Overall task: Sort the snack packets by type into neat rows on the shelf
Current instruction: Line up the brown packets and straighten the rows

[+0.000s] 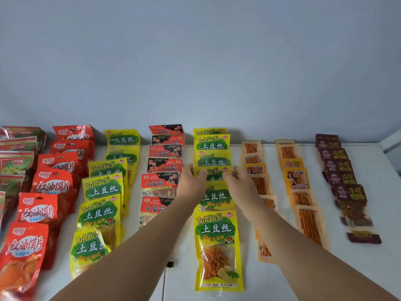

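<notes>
Shelf (358, 268) fills the lower frame. At centre frame, in the yellow row (217, 231), one TuDouSi packet (211, 173) lies between left hand (192, 179) and right hand (237, 181), each pinching a side edge. Probably light, floppy, slippery film; sealed side edges suit gripping.

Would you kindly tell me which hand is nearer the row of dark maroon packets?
Right. The right hand holds the yellow-and-green packet's right edge, on the maroon packets' side; the left hand holds its left edge, farther away.
</notes>
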A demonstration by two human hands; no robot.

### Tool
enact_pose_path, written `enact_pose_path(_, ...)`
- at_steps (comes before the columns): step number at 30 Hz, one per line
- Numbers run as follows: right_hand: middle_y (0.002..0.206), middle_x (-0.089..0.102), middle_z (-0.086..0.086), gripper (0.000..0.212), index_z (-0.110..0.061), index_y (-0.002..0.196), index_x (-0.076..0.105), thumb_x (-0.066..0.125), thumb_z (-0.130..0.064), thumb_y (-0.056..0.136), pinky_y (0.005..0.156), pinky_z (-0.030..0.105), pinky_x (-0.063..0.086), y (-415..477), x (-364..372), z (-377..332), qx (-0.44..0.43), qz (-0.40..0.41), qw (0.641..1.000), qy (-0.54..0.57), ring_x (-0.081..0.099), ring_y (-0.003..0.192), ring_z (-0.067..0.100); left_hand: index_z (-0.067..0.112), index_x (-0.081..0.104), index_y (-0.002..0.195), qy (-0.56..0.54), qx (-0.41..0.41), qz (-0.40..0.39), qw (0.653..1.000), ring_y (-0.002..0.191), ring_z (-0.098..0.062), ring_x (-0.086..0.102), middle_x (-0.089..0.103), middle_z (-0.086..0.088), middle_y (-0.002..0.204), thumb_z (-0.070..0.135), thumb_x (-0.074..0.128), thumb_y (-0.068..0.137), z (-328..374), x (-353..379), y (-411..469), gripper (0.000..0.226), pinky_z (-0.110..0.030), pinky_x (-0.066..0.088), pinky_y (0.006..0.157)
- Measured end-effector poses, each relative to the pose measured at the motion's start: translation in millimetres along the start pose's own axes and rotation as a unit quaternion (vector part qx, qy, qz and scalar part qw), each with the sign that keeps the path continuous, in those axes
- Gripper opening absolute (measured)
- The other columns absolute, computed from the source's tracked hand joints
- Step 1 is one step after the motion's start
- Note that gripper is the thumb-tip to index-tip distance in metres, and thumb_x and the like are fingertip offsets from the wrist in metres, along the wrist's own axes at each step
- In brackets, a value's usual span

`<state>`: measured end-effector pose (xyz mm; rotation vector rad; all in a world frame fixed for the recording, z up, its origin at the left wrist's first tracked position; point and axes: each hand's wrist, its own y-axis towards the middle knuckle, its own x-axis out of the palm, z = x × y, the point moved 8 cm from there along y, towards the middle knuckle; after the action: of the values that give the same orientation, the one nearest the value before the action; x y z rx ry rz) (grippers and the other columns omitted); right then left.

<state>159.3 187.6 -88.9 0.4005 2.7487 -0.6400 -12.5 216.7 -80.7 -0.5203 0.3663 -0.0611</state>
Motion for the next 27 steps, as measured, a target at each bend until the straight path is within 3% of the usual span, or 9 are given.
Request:
enact_pose_path(2,0.102,0.067,0.000,0.031,-0.015,0.126,0.057,0.053,-0.032,0.100,0.073,0.035,0.058,15,-2,-5,-0.001,0.013,1.000,0.000,0.066,0.082,0.013,0.019,0.034,0.156,0.017,-0.004,0.038,0.999,0.099,-0.013,0.064,0.054,0.003,0.141,0.040,0.052,0.103,4,-5,11,0.059,-0.031,0.054,0.077)
enact_pose_path(4,0.102,0.068,0.000,0.033,-0.008,0.127,0.059,0.049,-0.028,0.103,0.059,0.020,0.050,26,-3,-9,-0.005,0.028,1.000,-0.010,0.060,0.073,0.011,0.016,0.040,0.153,0.017,0.002,0.054,0.998,0.101,-0.019,0.065,0.058,0.004,0.126,0.035,0.051,0.104,9,-7,21,0.053,-0.036,0.056,0.081)
enact_pose_path(6,0.107,0.068,0.003,0.029,-0.008,0.123,0.062,0.049,-0.024,0.103,0.058,0.021,0.044,35,-4,-11,-0.010,0.048,0.998,-0.026,0.059,0.078,0.011,0.015,0.049,0.147,0.017,0.007,0.062,0.998,0.093,-0.021,0.066,0.063,0.003,0.117,0.028,0.051,0.104,14,-6,31,0.045,-0.035,0.057,0.072)
enact_pose_path(9,0.108,0.066,0.004,0.021,-0.011,0.119,0.062,0.053,-0.019,0.102,0.056,0.020,0.041,44,-7,-14,-0.009,0.077,0.997,-0.020,0.058,0.078,0.005,0.020,0.062,0.126,0.027,0.023,0.099,0.994,0.072,-0.010,0.061,0.065,0.006,0.097,0.022,0.055,0.103,20,-11,40,0.024,-0.023,0.042,0.050)
enact_pose_path(13,0.103,0.066,0.003,0.012,-0.013,0.109,0.064,0.058,-0.013,0.099,0.061,0.022,0.042,54,-12,-19,-0.013,0.099,0.995,-0.017,0.062,0.086,0.015,0.022,0.067,0.102,0.032,0.041,0.117,0.992,0.076,-0.012,0.064,0.070,0.006,0.094,0.019,0.062,0.099,26,-16,51,0.007,-0.024,0.041,0.054)
enact_pose_path(17,0.100,0.067,0.000,0.010,-0.016,0.106,0.067,0.061,-0.015,0.098,0.075,0.029,0.046,60,-19,-28,-0.029,0.116,0.993,-0.015,0.064,0.095,0.021,0.020,0.070,0.105,0.027,0.064,0.107,0.992,0.082,-0.013,0.065,0.071,0.007,0.093,0.021,0.065,0.098,35,-19,56,0.009,-0.027,0.045,0.062)
enact_pose_path(21,0.112,0.067,0.001,0.028,-0.011,0.121,0.064,0.063,-0.025,0.097,0.085,0.030,0.045,52,-23,-27,-0.030,0.090,0.995,-0.041,0.061,0.102,0.018,0.019,0.064,0.117,0.081,0.079,0.068,0.991,0.081,-0.006,0.060,0.065,0.011,0.096,0.033,0.068,0.096,34,-24,52,0.026,-0.025,0.045,0.064)
enact_pose_path(24,0.107,0.072,0.008,0.032,-0.004,0.118,0.068,0.064,-0.027,0.096,0.081,0.029,0.046,38,-24,-21,-0.032,0.045,0.989,-0.138,0.066,0.100,0.025,0.014,0.057,0.136,0.187,0.096,0.041,0.977,0.103,-0.015,0.061,0.064,0.002,0.121,0.032,0.069,0.095,27,-32,46,0.047,-0.028,0.047,0.080)
enact_pose_path(27,0.090,0.074,0.022,0.035,0.006,0.097,0.072,0.062,-0.027,0.095,0.072,0.039,0.053,25,-20,-16,-0.026,-0.010,0.980,-0.199,0.070,0.088,0.034,0.015,0.059,0.132,0.274,0.085,0.000,0.958,0.094,-0.014,0.063,0.067,0.000,0.117,0.025,0.068,0.092,20,-30,42,0.042,-0.026,0.049,0.071)
